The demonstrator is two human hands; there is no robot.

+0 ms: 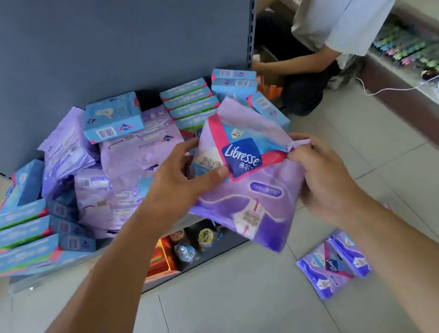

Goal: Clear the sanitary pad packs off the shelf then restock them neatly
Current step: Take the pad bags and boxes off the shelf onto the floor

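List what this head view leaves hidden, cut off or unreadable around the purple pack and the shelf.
- Purple pack: its left edge sits under the left hand; the right corner is bunched in the right hand.
- Blue boxes: print too blurred to read.
- Lower shelf goods: mostly hidden by the shelf above and the pack.
- Other person: cut off by the top edge.

The purple pack (246, 190) in the centre is soft plastic film, glossy and wrinkled. The blue boxes (111, 119) at upper centre look like smooth printed cardboard. The shelf back panel (85, 44) is matt grey metal. The floor (231, 304) has smooth pale tiles.
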